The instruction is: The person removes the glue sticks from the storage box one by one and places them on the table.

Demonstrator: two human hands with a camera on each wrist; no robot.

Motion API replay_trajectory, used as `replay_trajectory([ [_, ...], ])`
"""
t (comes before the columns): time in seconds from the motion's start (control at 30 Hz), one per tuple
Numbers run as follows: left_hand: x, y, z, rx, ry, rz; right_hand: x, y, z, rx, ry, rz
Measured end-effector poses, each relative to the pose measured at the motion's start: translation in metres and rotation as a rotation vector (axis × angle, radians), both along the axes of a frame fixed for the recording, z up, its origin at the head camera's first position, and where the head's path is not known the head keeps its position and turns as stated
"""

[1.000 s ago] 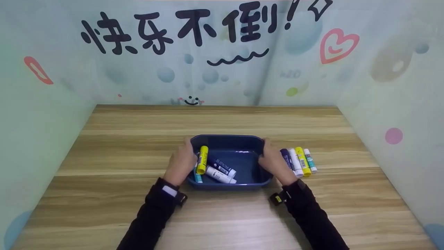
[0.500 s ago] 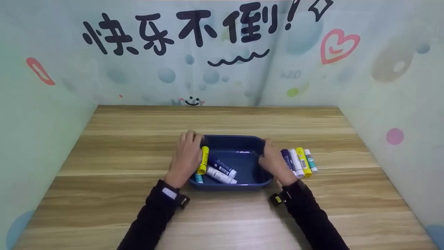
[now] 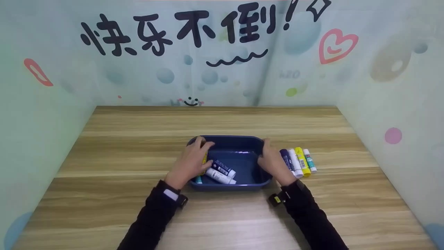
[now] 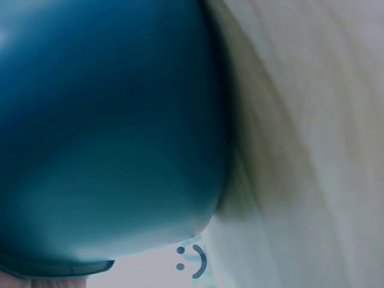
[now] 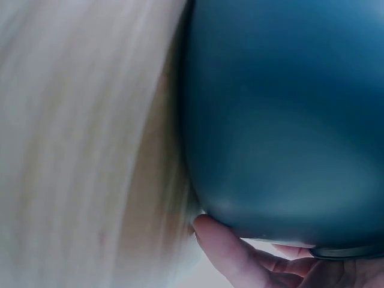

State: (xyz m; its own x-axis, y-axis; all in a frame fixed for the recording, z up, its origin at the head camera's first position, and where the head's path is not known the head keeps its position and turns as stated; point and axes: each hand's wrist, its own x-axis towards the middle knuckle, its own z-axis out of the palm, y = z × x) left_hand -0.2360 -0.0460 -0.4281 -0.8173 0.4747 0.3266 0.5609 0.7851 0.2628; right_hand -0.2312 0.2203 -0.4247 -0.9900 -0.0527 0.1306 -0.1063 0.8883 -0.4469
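Observation:
A dark blue plastic bin (image 3: 236, 186) sits on the wooden table. My right hand (image 3: 274, 158) grips its right end, and the right wrist view shows fingers (image 5: 225, 249) against the outer wall. My left hand (image 3: 189, 159) is over the left end, thumb and forefinger parted inside the bin. Beside those fingers a yellow glue stick (image 3: 205, 158) shows, mostly hidden by the hand. A navy glue stick (image 3: 223, 168) and a white glue stick (image 3: 220, 176) lie crossing on the bin floor. A teal glue stick (image 3: 198, 180) is partly covered at the left.
Right of the bin lies a row of glue sticks: navy (image 3: 287, 159), white (image 3: 295, 163), yellow (image 3: 302, 162) and a smaller teal-and-white one (image 3: 310, 160). Printed cloth walls (image 3: 222, 83) stand at the back and both sides of the table (image 3: 121, 149).
My left hand has let go of the bin's left end and moved over the rim to the yellow glue stick, parting thumb and forefinger. My right hand keeps its grip; the bin stays put.

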Motion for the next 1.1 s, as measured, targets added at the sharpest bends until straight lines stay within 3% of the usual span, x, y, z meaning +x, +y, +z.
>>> replay_trajectory([
  [0.27,0.005,0.004,0.001,-0.177,-0.013,0.055,0.001,0.001,0.000,-0.001,0.004,-0.003],
  [0.43,0.004,0.005,0.002,-0.183,-0.049,0.070,0.000,0.002,0.000,-0.004,-0.001,-0.001],
  [0.63,0.004,0.003,0.006,-0.107,-0.096,0.055,-0.001,0.001,-0.002,-0.009,-0.003,-0.008],
  [0.9,0.002,0.000,0.005,0.083,-0.048,-0.014,0.002,0.000,0.000,-0.010,0.008,0.003],
  [1.1,0.002,-0.003,0.014,0.225,-0.119,-0.008,0.002,0.000,0.001,-0.014,-0.007,0.006],
])
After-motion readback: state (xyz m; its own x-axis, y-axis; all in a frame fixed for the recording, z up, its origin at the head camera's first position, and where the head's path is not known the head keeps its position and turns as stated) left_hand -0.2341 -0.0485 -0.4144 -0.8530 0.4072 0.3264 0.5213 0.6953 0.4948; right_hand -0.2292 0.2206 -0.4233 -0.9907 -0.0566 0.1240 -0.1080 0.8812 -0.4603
